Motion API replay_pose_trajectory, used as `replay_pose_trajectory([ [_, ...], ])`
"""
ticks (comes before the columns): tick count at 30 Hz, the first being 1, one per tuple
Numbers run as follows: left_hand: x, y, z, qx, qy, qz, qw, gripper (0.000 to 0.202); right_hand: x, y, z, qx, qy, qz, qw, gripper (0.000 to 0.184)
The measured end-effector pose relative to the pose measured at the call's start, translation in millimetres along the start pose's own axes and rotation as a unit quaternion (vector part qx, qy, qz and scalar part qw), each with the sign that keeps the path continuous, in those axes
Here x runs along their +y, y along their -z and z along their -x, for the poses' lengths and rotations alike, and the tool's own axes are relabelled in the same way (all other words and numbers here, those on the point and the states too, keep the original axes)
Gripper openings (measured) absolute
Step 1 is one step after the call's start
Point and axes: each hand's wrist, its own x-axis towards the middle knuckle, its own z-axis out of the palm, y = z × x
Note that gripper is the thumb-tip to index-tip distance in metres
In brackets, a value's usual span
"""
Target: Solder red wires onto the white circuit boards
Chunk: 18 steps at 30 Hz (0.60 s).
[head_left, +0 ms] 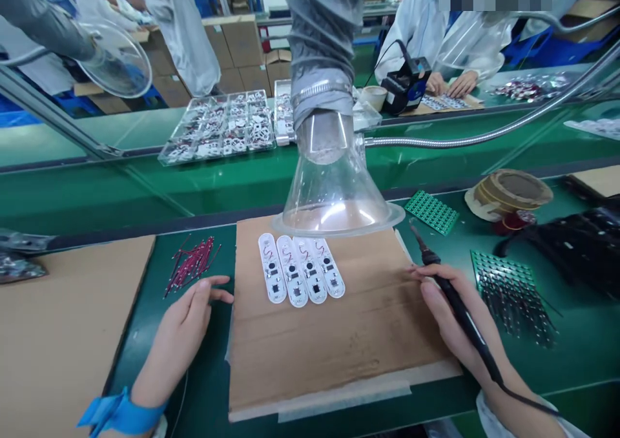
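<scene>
My right hand [453, 309] is closed around a soldering iron [460, 315], its tip pointing up and away over the right edge of a cardboard sheet [368, 334]. My left hand [188, 315] rests open at the left side of that sheet, fingers apart and nothing visible in them. Just beyond it lies a loose pile of dark red wires [194, 263]. On the cardboard, several narrow white circuit boards [293, 273] with rounded ends sit side by side, with thin red wires at their far ends. A blue wrist strap [123, 412] circles my left wrist.
A clear fume hood [339, 192] hangs low over the cardboard's far edge. To the right are a green perforated board [431, 212], another board holding dark wires [508, 289], and a round brown container [508, 192]. Across the bench, a co-worker's hands [450, 84] handle white boards.
</scene>
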Motion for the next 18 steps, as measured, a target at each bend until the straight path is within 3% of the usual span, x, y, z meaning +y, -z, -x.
replay_pose_trajectory([
  [3,3.5,-14.8,4.7,0.018,0.092,0.074,0.993,0.073,-0.3,-0.4,3.9,0.01,-0.023,-0.046,0.999,0.027],
  [8,5.9,-25.5,3.1,0.073,0.071,0.036,0.994,0.049,11.3,-4.4,5.8,0.049,-0.055,-0.249,0.966,0.018],
  [11,11.2,-22.3,-8.8,0.088,0.076,0.042,0.992,0.047,13.1,-7.7,-1.1,0.058,-0.052,-0.322,0.944,0.014],
  [14,27.4,-15.6,-35.4,0.027,0.086,0.127,0.988,0.045,11.1,-12.9,-22.1,0.065,-0.066,-0.375,0.922,0.013],
  [18,60.5,-7.6,-89.1,-0.056,0.131,0.269,0.953,0.027,0.6,-23.1,-63.3,0.051,-0.111,-0.465,0.877,0.022],
])
